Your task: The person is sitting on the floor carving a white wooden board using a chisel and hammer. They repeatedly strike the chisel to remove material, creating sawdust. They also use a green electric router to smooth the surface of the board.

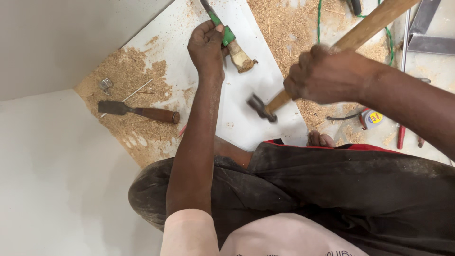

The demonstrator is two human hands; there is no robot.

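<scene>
Sawdust litters the pale floor around the white board (246,99) you crouch over. Your left hand (206,47) is clenched round the green-banded chisel (227,40), its battered wooden butt pointing toward you over the board. Your right hand (324,76) grips the hammer (284,97), its head just above the board. A glancing blow could slip off that mushroomed butt onto your knuckles.

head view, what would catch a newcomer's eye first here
The right hand grips a wooden-handled hammer over the white board at centre. Above it, the left hand holds a green-banded chisel against the board. A second chisel lies in sawdust at left.
</scene>
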